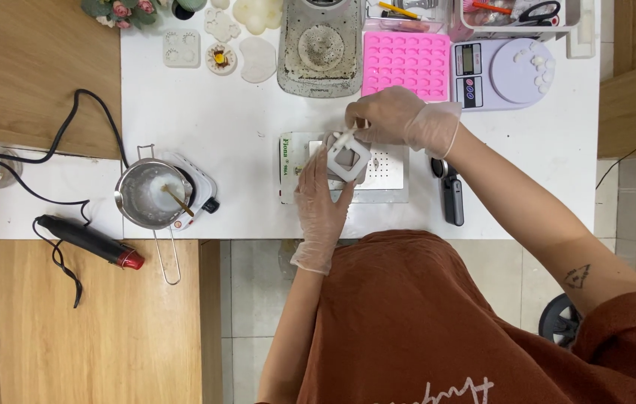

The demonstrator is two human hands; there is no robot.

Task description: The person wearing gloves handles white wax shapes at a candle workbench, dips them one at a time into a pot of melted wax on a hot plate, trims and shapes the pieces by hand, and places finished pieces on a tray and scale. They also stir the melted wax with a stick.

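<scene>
My left hand [320, 202], in a clear glove, holds a small white square mould [349, 158] over a flat metal plate [389, 176] on the white table. My right hand [400, 116], also gloved, pinches a thin white stick [344, 139] whose tip touches the mould's upper left corner. The mould's middle looks grey.
A steel pot [150, 194] with a stirring stick sits on a small hot plate at left. A black and red heat gun [90, 241] lies on the wooden bench. A pink silicone mould [406, 63], a lilac scale [503, 71], a grey melter [322, 46] and white moulds line the far edge. A black tool [451, 196] lies beside the plate.
</scene>
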